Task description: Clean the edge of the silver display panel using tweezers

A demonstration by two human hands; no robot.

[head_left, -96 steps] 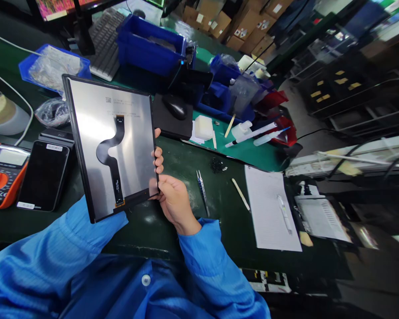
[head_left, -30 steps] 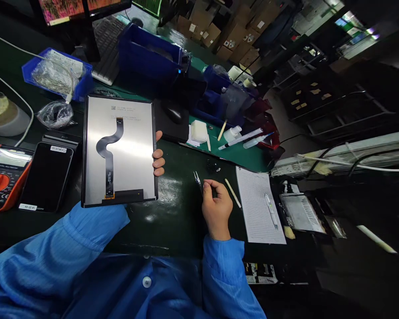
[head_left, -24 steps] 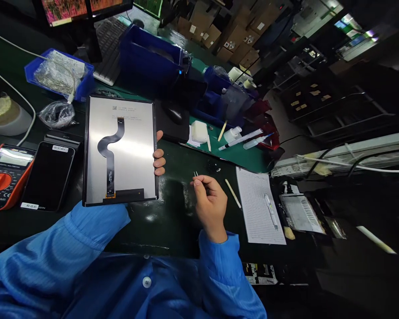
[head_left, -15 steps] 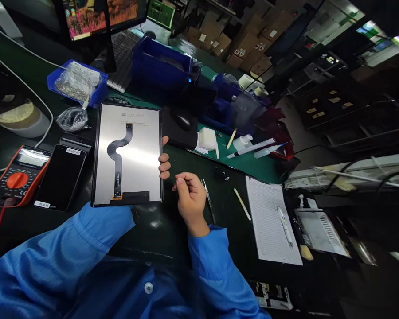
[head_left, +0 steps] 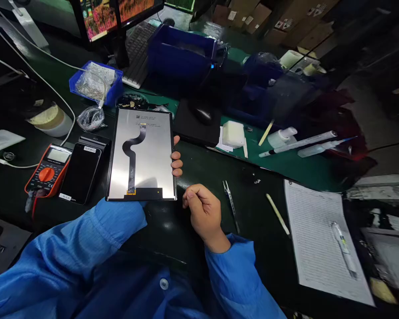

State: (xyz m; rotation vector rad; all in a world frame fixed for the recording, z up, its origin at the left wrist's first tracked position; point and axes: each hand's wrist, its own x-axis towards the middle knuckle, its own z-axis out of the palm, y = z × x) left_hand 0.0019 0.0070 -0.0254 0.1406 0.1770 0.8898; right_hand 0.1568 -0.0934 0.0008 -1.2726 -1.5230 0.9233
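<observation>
While our left grip (head_left: 177,155) clasps the bare display panel (head_left: 153,164) by one edge, just beside the black smartphone (head_left: 80,173), a slip could crack the glass or crease its flex cable (head_left: 132,161); our right grip (head_left: 204,215) hangs empty, loosely curled near the tweezers (head_left: 231,206).

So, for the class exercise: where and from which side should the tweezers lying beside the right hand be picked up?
Pinch the tweezers around mid-shank, from above on the right hand's side. They lie flat on the dark mat, tips pointing away from the person, so the shank is nearest and free, while the left hand is busy holding the display panel.
</observation>
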